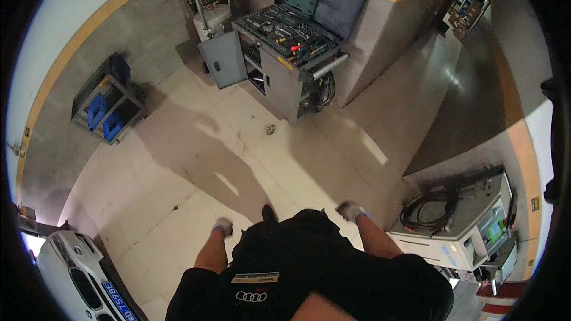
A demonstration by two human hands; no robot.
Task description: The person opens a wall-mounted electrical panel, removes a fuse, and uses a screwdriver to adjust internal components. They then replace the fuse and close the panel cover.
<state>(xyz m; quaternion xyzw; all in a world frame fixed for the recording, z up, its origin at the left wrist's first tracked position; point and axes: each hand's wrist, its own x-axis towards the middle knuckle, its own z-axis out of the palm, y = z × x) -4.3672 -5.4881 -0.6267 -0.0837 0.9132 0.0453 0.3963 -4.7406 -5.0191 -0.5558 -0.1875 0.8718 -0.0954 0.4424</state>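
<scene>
My left hand (pixel 223 226), in a pale grey work glove, hangs low beside my body over the tiled floor. Its fingers are too small and dim to read, and no object shows in it. On the other side, my right hand (pixel 352 210), also gloved, is held out from my body with loosely extended fingers and nothing visible in them. Neither hand touches anything. Ahead stands a grey tool cabinet (pixel 279 71), lid raised and one door swung out. Wrenches, sockets and screwdrivers with coloured handles (pixel 295 48) lie in its top tray.
A dark cart (pixel 110 101) with blue items stands at the left wall. The front of a white car (pixel 74 267) is at lower left. To the right, a white cabinet (pixel 434 249) carries coiled black cables (pixel 425 211). A corridor (pixel 440 83) opens at far right.
</scene>
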